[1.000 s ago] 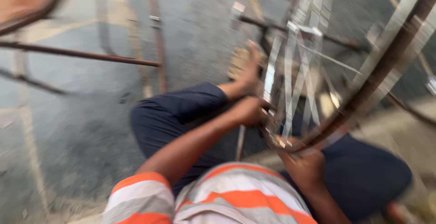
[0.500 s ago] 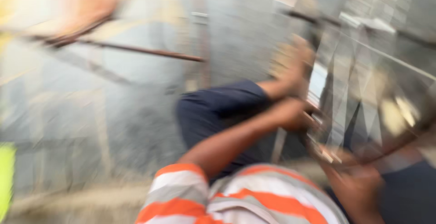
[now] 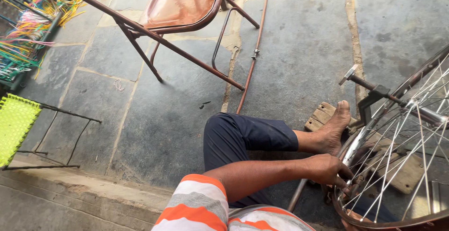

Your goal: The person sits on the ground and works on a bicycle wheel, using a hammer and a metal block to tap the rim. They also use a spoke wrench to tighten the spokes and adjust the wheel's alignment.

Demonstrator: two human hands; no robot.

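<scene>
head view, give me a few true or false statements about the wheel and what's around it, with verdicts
1. The left hand touches the rim of the bicycle wheel. True.
2. A bare foot rests on a wooden block beside the wheel. True.
3. The wheel has a tyre fitted. False: the bare metal rim and spokes show.
4. The folding chair has a green seat. False: the seat is reddish brown.
5. A thin metal rod lies on the stone floor. True.
6. The right hand clearly holds a hammer. False: it is out of view.
</scene>
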